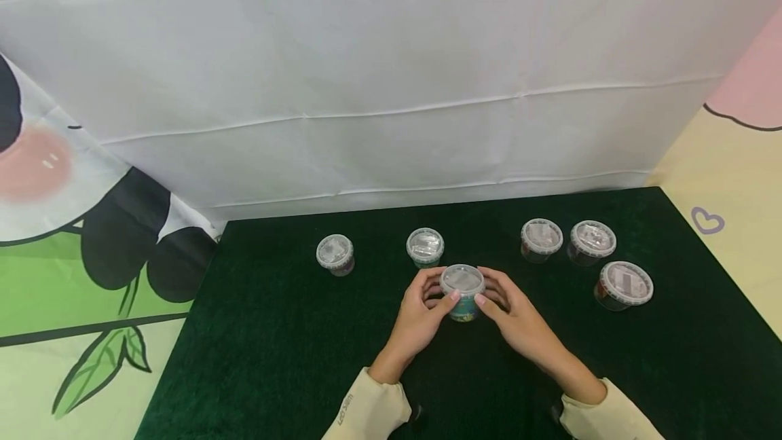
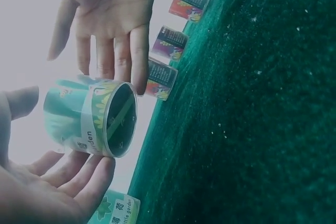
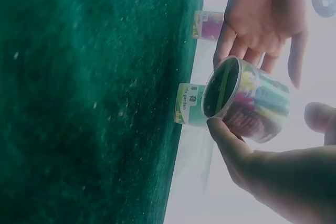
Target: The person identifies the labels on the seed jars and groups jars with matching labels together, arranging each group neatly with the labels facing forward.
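A clear plastic cup [image 1: 463, 294] with a whitish lid and a green printed label is held between both hands, over the middle of the table. My left hand [image 1: 418, 318] grips its left side, thumb in front and fingers round behind. On the other side, my right hand [image 1: 519, 318] grips it the same way. In the left wrist view the held cup [image 2: 94, 116] shows its dark base, off the green cloth; "garden" is printed on its label. Just behind the left fingertips stands a similar green-labelled cup [image 1: 425, 246].
Another lidded cup [image 1: 335, 254], purple-labelled in the right wrist view, stands at the back left. Three more group at the right: a back cup [image 1: 541, 240], a cup [image 1: 591, 243] beside it and a nearer cup [image 1: 624, 285]. Dark green cloth [image 1: 293, 345] covers the table; a white curtain [image 1: 379, 87] hangs behind.
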`<act>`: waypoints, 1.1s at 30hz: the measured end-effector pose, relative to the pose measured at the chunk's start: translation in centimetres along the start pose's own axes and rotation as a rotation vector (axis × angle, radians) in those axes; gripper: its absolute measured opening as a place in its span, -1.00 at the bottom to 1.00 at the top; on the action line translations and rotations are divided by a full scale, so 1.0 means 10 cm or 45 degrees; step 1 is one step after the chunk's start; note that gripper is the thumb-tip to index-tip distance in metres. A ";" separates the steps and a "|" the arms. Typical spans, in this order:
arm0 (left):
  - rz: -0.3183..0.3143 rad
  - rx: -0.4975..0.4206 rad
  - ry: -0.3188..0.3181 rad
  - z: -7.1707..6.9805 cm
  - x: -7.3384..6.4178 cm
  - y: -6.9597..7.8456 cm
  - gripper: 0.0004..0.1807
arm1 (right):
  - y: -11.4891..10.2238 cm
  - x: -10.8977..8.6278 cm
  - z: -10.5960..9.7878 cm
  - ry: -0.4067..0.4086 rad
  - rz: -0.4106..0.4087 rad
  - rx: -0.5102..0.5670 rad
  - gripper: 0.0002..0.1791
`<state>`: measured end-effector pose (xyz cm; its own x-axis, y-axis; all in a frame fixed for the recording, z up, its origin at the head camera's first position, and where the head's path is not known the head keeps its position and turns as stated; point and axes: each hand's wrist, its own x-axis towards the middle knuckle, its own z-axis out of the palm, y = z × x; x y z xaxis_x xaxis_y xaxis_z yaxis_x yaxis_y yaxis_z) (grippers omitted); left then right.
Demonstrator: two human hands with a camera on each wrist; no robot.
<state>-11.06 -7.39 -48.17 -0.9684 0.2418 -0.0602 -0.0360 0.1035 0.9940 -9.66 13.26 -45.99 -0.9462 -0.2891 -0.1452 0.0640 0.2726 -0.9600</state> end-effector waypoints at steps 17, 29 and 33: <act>-0.036 0.118 -0.023 0.00 -0.01 0.00 -0.49 | 0.03 0.04 -0.04 -0.059 0.018 0.028 -0.40; -0.057 0.060 -0.189 -0.07 -0.03 0.00 -0.40 | 0.07 0.04 -0.10 -0.207 0.008 0.160 -0.34; -0.048 0.066 -0.135 -0.05 -0.03 0.01 -0.42 | 0.06 0.03 -0.08 -0.174 0.005 0.131 -0.35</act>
<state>-10.89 -7.97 -47.97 -0.9349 0.3374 -0.1099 -0.0566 0.1639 0.9849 -10.18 14.10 -46.42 -0.8944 -0.4121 -0.1736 0.1065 0.1807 -0.9778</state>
